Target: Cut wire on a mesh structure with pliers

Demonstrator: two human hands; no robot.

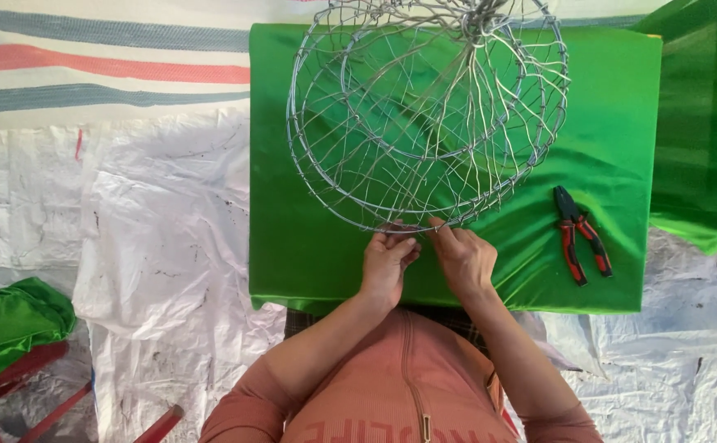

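- Gripping the near rim of a wire basket frame (428,115), both hands are working side by side at the lower edge of the big outer ring.
- The left hand (387,267) is curling its fingers together around the rim wire, thumb and fingertips pinching it where the ring is passing closest to the person's body.
- The right hand (463,258) is lying just beside the left one, its thumb and forefinger pressing closed on the same rim wire, slightly further to the right.
- The wire basket frame is resting on a table draped in shiny green cloth (309,246); its round silver rings are sitting one inside another, with thin wires fanning out from a bundled knot at the far side, near the top edge of the view.
- A pair of pliers with red and black handles (582,234) is lying on the green cloth to the right of the hands, apart from them and just outside the ring, jaws pointing away from the person.
- A second green-covered piece (703,123) is standing at the far right, next to the table.
- White plastic sheeting (162,230), creased and smudged, is covering the floor to the left and right of the table.
- A folded bundle of green fabric (10,324) is sitting at the lower left, with red bars (55,410) showing below it.
- The person is wearing a salmon-coloured zipped top (399,385).
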